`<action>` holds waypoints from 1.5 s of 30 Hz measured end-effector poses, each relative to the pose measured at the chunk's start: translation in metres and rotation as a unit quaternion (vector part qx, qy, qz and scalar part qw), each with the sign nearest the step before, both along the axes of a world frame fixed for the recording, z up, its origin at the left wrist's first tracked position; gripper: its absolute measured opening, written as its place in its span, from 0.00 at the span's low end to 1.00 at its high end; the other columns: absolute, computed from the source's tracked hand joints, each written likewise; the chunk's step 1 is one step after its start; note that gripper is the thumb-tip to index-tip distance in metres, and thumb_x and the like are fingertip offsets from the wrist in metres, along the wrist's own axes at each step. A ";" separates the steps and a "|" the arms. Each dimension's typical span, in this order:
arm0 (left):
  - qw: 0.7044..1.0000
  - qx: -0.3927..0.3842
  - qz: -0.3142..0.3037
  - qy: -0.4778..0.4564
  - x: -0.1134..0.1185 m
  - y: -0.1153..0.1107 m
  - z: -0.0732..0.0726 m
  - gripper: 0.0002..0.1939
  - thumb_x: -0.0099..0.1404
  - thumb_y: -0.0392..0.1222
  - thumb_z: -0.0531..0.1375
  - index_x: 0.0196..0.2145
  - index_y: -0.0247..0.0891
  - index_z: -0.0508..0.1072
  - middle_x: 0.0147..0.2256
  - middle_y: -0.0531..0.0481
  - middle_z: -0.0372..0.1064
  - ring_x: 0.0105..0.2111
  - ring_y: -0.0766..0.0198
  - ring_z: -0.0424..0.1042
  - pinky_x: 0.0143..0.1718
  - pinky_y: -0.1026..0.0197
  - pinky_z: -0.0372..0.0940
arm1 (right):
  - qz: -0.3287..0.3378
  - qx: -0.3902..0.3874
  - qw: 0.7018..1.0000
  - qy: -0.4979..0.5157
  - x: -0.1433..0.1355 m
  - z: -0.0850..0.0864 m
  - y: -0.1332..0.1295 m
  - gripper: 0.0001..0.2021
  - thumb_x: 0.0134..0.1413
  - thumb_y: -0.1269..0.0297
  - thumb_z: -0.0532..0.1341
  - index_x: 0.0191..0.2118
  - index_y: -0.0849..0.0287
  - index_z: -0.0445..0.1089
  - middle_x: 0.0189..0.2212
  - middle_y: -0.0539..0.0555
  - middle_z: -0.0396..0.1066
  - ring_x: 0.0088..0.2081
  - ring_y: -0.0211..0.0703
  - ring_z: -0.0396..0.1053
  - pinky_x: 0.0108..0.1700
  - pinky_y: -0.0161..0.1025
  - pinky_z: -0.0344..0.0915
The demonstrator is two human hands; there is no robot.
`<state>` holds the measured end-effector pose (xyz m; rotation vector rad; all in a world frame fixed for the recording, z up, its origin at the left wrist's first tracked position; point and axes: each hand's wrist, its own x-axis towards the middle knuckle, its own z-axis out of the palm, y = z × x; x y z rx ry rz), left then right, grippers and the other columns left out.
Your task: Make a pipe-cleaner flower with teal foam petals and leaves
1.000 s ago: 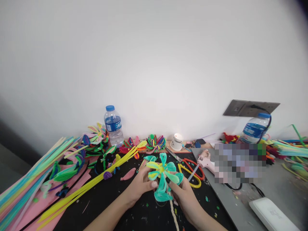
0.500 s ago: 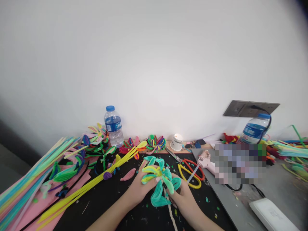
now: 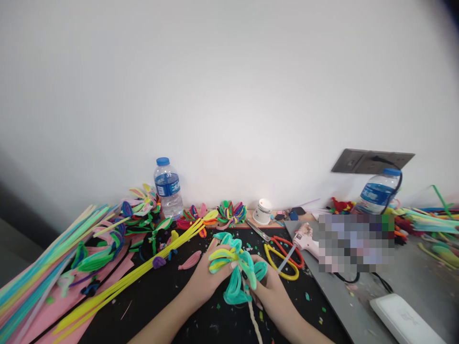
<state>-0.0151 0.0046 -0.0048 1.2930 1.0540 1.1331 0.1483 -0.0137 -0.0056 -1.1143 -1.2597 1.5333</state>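
A pipe-cleaner flower (image 3: 238, 289) with teal, mint and yellow petals is held between both hands above the black mat. My left hand (image 3: 211, 274) is closed on the flower's left side, its thumb at the middle of the bloom. On the other side, my right hand (image 3: 273, 285) has its fingers closed around the flower just below the petals, partly hidden by them. A pale wrapped stem (image 3: 254, 317) runs down from the bloom toward me. Close to my right hand lie scissors (image 3: 291, 274) with yellow and red handles. A loose pink petal (image 3: 190, 260) rests beside my left hand.
Pipe-cleaner bundles (image 3: 53, 277) cover the left side, with yellow ones (image 3: 143, 264) across the mat (image 3: 118, 329). Behind stand a water bottle (image 3: 168, 188) and paper cup (image 3: 262, 211). A glue gun (image 3: 306, 240), second bottle (image 3: 379, 192) and white box (image 3: 401, 313) are at right.
The bloom has tipped slightly toward the left, and my left thumb now presses at its centre. Both hands keep their hold; the view has shifted very little.
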 end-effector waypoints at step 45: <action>0.999 -0.004 0.044 -0.012 0.000 0.002 -0.002 0.18 0.52 0.43 0.62 0.42 0.38 0.71 0.41 0.46 0.71 0.43 0.53 0.69 0.45 0.56 0.63 | 0.021 0.016 1.000 -0.010 -0.002 0.002 0.002 0.17 0.46 0.50 0.61 0.29 0.60 0.59 0.17 0.43 0.55 0.15 0.27 0.51 0.15 0.26 0.48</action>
